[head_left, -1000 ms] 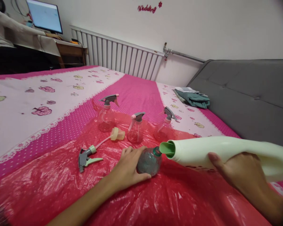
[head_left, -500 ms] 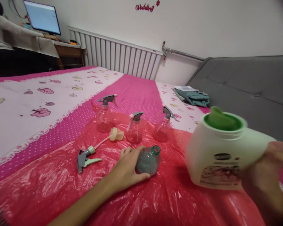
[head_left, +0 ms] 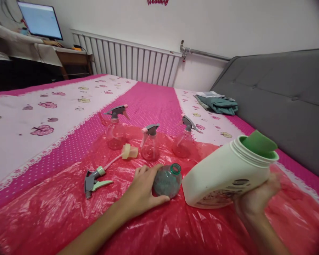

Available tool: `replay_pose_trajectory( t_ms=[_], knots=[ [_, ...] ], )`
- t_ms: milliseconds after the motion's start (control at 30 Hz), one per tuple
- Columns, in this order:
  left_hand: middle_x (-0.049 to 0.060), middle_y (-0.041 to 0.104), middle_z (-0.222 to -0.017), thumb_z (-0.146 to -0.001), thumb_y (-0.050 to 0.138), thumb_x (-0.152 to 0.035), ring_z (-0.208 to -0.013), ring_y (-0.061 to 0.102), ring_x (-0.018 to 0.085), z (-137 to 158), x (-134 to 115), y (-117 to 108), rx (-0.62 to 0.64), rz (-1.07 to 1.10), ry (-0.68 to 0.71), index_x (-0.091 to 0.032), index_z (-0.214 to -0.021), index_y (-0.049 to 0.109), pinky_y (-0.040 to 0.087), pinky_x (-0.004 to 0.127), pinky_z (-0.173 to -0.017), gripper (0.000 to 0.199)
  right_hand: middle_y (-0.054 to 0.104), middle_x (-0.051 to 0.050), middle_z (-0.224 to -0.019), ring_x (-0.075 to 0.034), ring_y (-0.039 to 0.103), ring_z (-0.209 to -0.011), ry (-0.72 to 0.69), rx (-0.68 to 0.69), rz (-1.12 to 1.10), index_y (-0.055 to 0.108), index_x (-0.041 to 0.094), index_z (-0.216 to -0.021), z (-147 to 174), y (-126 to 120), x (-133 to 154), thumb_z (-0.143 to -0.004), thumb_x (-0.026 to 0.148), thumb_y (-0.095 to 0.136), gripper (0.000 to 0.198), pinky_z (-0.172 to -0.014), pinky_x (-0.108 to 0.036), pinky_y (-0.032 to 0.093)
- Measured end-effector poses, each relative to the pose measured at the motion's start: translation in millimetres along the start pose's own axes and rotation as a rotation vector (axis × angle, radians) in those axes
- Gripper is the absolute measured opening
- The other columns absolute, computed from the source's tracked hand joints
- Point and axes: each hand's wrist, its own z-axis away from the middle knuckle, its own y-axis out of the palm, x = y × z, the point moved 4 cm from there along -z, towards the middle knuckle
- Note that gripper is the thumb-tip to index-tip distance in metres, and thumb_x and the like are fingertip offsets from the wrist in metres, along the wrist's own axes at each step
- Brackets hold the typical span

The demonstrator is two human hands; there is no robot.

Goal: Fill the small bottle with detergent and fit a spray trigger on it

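My left hand (head_left: 149, 187) wraps round a small clear green-tinted bottle (head_left: 167, 183), uncapped, upright on the red plastic sheet (head_left: 172, 226). In my right hand (head_left: 256, 198) is a large white detergent jug (head_left: 218, 173), tilted to the right, its base close beside the small bottle. A green spout (head_left: 260, 143) shows in the jug's mouth. To the left lies a loose grey and light green spray trigger (head_left: 93, 180); its tube ends near a pale yellow funnel (head_left: 130, 151). What the jug holds is hidden.
Three clear spray bottles with grey and pink triggers stand behind: left (head_left: 115, 132), middle (head_left: 150, 143), right (head_left: 184, 140). Folded clothes (head_left: 218, 103) lie by the grey headboard (head_left: 279, 88). Another person's sleeve (head_left: 16, 35) shows at a desk with a monitor (head_left: 39, 20).
The jug has moved left and tipped over to the right, its base coming toward the small bottle. My right hand has shifted underneath its side. My left hand stays on the bottle.
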Motion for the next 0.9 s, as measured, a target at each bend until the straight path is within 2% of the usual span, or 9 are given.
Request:
replay_pose_trajectory(
  t_ms=[100,233,367,600,767,900],
  knots=[
    [0.013,0.061,-0.125,-0.081,0.086,-0.041,-0.12,0.054,0.038,1,0,0,0.004,0.009,-0.003,-0.022,-0.153,0.047,0.046,0.055,-0.105,0.084,0.065,-0.004,-0.08,-0.02,0.062,-0.079,0.011,-0.033,0.072,0.05,0.024,-0.076,0,-2,-5,-0.077,0.07,0.051,0.046,-0.055,-0.029,0.051],
    [0.013,0.061,-0.126,-0.082,0.086,-0.039,-0.121,0.054,0.038,3,0,-1,-0.009,0.018,-0.007,-0.024,-0.154,0.047,0.047,0.056,-0.105,0.083,0.07,-0.007,-0.09,-0.022,0.067,-0.091,0.059,-0.029,0.135,0.057,0.022,-0.081,2,-4,-8,-0.075,0.082,0.05,0.061,-0.058,-0.029,0.054],
    [0.012,0.062,-0.126,-0.082,0.087,-0.042,-0.12,0.056,0.038,5,2,-3,-0.023,0.013,-0.041,-0.027,-0.155,0.047,0.049,0.056,-0.103,0.084,0.071,-0.006,-0.092,-0.022,0.069,-0.092,0.037,-0.06,0.136,0.061,0.019,-0.085,9,-6,-5,-0.075,0.085,0.05,0.067,-0.063,-0.029,0.058],
    [0.013,0.06,-0.146,-0.082,0.089,-0.042,-0.135,0.053,0.04,4,8,-4,-0.067,-0.023,0.006,-0.028,-0.153,0.049,0.042,0.062,-0.116,0.082,0.072,-0.008,-0.098,-0.024,0.068,-0.104,0.099,-0.085,0.12,0.063,0.02,-0.088,17,1,-2,-0.067,0.089,0.058,0.073,-0.065,-0.029,0.059],
    [0.01,0.065,-0.138,-0.085,0.086,-0.041,-0.126,0.059,0.038,4,10,-5,-0.065,-0.073,0.023,-0.034,-0.157,0.047,0.047,0.06,-0.111,0.083,0.072,-0.005,-0.097,-0.019,0.069,-0.096,0.083,-0.052,0.119,0.067,0.019,-0.093,21,6,1,-0.073,0.088,0.057,0.073,-0.074,-0.027,0.059],
    [0.01,0.066,-0.132,-0.086,0.084,-0.042,-0.121,0.06,0.037,3,9,-6,-0.068,-0.106,0.039,-0.034,-0.159,0.047,0.049,0.06,-0.108,0.083,0.073,-0.005,-0.097,-0.02,0.069,-0.102,0.079,-0.026,0.111,0.068,0.019,-0.094,23,5,1,-0.077,0.088,0.057,0.072,-0.08,-0.028,0.061]
  ],
)
